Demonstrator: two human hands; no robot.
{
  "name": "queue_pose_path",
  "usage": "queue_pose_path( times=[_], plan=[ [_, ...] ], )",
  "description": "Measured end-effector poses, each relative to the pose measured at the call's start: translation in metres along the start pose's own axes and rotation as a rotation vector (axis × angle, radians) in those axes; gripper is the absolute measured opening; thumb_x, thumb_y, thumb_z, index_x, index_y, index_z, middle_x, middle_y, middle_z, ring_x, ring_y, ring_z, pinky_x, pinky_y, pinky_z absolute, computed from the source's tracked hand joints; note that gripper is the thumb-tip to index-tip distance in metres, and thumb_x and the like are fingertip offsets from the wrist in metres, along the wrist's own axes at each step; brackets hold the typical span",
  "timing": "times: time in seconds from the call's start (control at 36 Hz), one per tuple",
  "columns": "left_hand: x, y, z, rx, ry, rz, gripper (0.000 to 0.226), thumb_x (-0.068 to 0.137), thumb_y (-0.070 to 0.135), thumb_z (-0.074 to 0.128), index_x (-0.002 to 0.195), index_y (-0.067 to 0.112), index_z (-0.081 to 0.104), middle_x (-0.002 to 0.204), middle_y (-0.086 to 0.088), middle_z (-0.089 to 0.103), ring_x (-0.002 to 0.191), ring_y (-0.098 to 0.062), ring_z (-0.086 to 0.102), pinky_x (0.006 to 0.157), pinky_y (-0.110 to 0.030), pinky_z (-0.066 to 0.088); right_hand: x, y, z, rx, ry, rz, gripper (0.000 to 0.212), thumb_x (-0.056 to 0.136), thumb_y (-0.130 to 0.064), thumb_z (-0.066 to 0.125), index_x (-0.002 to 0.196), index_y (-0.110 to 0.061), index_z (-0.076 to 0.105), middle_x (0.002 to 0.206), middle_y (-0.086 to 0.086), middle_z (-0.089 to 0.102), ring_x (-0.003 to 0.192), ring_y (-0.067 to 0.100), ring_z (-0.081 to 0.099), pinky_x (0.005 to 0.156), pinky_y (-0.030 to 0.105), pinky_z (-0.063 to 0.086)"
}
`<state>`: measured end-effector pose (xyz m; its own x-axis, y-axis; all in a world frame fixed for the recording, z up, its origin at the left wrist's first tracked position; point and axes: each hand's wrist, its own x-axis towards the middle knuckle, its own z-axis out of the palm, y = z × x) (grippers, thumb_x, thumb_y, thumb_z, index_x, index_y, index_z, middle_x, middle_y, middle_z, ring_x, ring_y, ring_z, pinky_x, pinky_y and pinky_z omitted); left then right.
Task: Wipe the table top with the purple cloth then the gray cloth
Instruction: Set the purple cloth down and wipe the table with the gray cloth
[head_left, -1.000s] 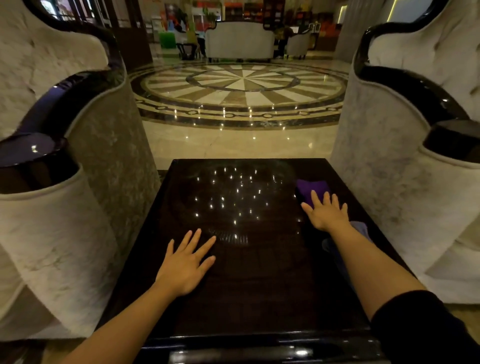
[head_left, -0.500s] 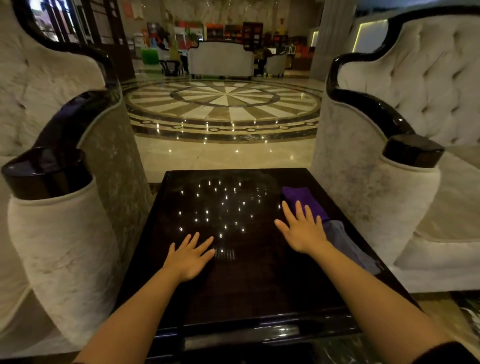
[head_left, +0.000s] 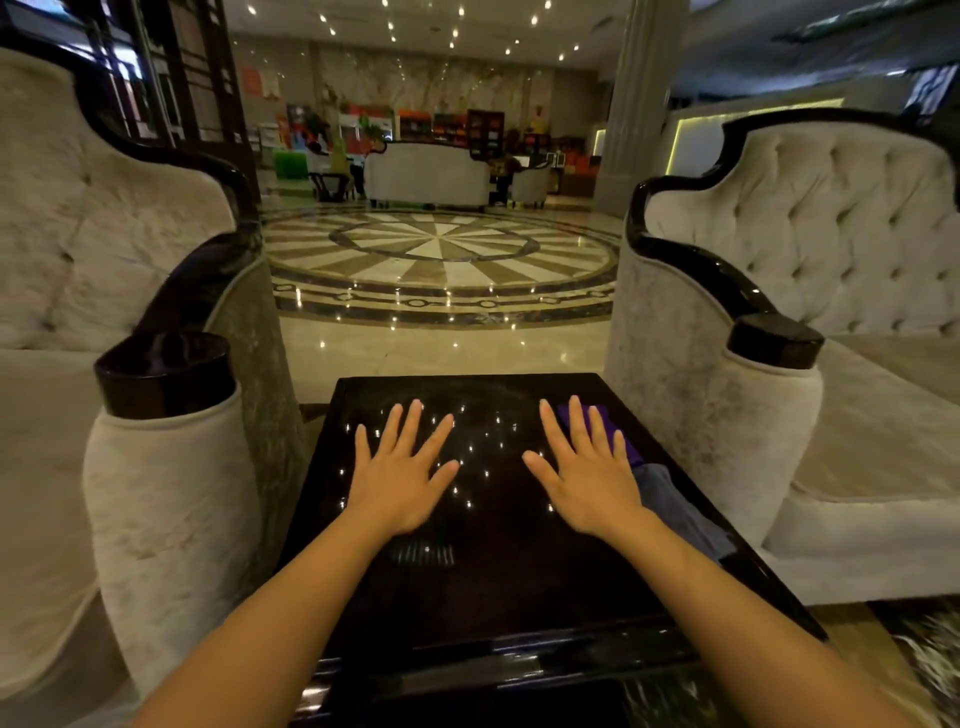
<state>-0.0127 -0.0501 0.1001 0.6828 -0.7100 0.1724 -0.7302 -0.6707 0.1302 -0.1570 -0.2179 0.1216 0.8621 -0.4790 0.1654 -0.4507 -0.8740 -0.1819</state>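
Note:
A glossy black table (head_left: 498, 587) stands in front of me between two armchairs. My left hand (head_left: 402, 475) is spread flat over its middle left, holding nothing. My right hand (head_left: 587, 475) is spread the same way over the middle right, fingers apart and empty. A folded purple cloth (head_left: 623, 441) lies at the table's far right, partly hidden behind my right fingers. Just nearer along the right edge lies a gray cloth (head_left: 680, 512), beside my right wrist. Whether my palms touch the table top I cannot tell.
A pale velvet armchair (head_left: 156, 493) with black trim flanks the table on the left, and a tufted one (head_left: 727, 415) on the right. Beyond the table's far edge stretches a polished floor with a round inlay (head_left: 441, 260); a sofa (head_left: 426, 176) stands far back.
My right hand has drawn left off the purple cloth, and my left hand has slid forward. Both hands now lie side by side. The camera has tilted up, showing more of the room.

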Motion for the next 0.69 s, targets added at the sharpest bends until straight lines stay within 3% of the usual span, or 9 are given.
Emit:
queue_pose_path(
  times=[0.25,0.5,0.69],
  plan=[
    [-0.028,-0.008,-0.006,0.069,0.122,-0.04,0.058,0.092,0.054,0.014,0.129,0.039,-0.027,0.139,0.002,-0.037,0.129,-0.018,-0.036,0.105,-0.047,-0.021,-0.011,0.016,0.007,-0.066,0.09,0.048,0.066,0.09,-0.058,0.016,0.128,-0.031,-0.032,0.149,0.004,-0.028,0.14,0.028,-0.019,0.113,0.049,-0.008],
    [-0.078,-0.022,0.055,0.063,-0.112,-0.1,0.058,0.092,0.056,0.01,0.128,0.035,-0.031,0.139,0.003,-0.036,0.127,-0.018,-0.036,0.112,-0.051,-0.014,-0.011,0.089,0.039,-0.079,-0.15,0.283,0.063,0.093,-0.052,0.02,0.141,-0.03,-0.015,0.154,0.011,-0.018,0.141,0.034,-0.014,0.114,0.053,-0.001],
    [-0.093,-0.026,0.081,-0.003,-0.274,-0.191,0.06,0.092,0.056,0.012,0.132,0.031,-0.025,0.152,0.002,-0.025,0.14,-0.02,-0.024,0.113,-0.049,-0.012,-0.005,0.124,0.057,-0.07,-0.25,0.352,0.058,0.094,-0.051,0.02,0.142,-0.035,-0.009,0.155,0.007,-0.015,0.142,0.033,-0.01,0.115,0.051,0.001]
  ],
)
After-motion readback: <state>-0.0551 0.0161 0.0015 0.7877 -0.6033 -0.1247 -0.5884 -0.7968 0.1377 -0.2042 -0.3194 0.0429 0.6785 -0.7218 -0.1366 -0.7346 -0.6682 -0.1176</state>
